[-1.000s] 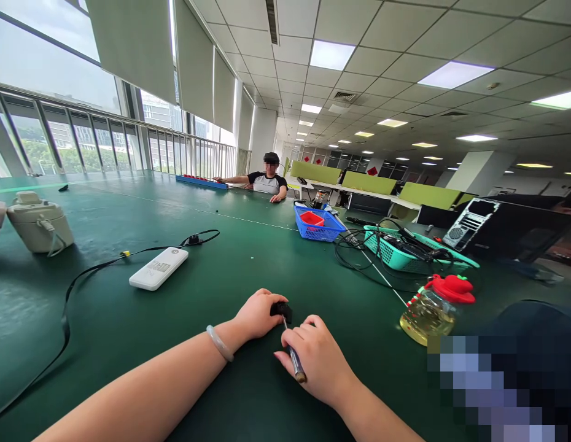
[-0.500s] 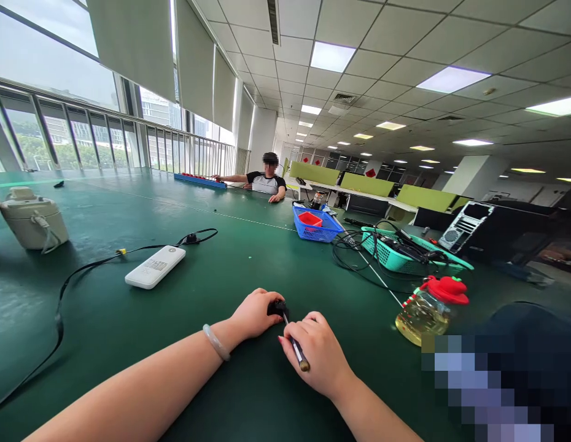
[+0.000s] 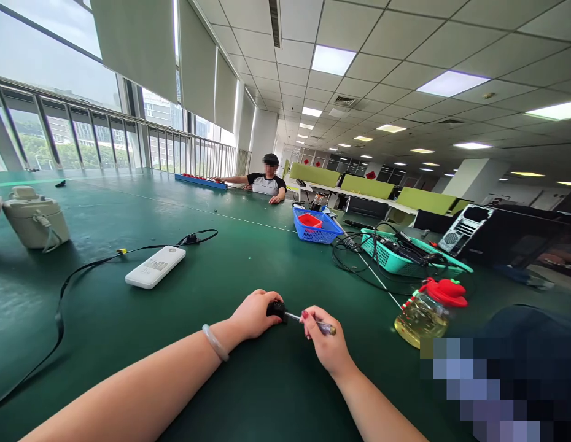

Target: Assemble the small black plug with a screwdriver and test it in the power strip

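My left hand, with a pale bangle on its wrist, grips a small black object against the table; its kind is hard to make out. A screwdriver with a clear handle and a thin metal shaft is in my right hand. The shaft lies nearly flat, pointing left, and its tip meets the right side of the black object. My right fingers are closed round the handle, whose brownish end sticks out to the right.
On the green table are a white power bank, a black cord, a beige flask, a blue basket, a teal basket with cables, and a red-lidded jar. Another person sits at the far side.
My right hand has swung the screwdriver from a steep angle to nearly level, its handle end moving right and up. My left hand and the black object stay about in place.
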The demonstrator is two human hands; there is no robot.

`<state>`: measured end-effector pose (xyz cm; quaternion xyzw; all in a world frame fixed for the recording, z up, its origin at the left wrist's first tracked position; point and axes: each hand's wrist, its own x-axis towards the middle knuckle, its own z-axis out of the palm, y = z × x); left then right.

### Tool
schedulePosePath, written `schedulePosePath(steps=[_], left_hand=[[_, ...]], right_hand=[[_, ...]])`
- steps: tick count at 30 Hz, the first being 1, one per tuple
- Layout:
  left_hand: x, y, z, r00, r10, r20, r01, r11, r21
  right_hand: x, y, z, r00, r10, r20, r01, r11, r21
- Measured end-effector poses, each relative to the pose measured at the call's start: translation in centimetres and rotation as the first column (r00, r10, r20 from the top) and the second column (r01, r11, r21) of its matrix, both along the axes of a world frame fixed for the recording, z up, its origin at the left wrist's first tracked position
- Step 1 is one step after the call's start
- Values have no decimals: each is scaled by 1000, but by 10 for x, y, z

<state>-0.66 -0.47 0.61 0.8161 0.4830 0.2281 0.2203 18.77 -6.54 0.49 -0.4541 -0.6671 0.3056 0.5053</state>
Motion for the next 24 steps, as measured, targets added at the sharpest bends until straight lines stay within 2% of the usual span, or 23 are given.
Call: schedulePosePath(steps=[4, 10, 17, 21, 24], left_hand=[[0, 0, 0, 1000, 1, -6, -1, 1000, -7], [0, -2, 4, 1000, 3, -12, -3, 1000, -5], [0, -4, 4, 999, -39, -3, 39, 999, 30], [0, -4, 4, 999, -37, -14, 38, 999, 30], [1, -5, 5, 998, -62, -16, 63, 998, 27]], right_hand=[[3, 12, -7, 958, -55, -281, 27, 994, -102], [4, 18, -10, 819, -178, -545, 34, 964, -263], [4, 17, -10, 726, -240, -645, -19, 930, -367], [4, 20, -11, 703, -284, -652, 32, 929, -370], [6, 22, -12, 719, -298, -628, 74, 931, -357]])
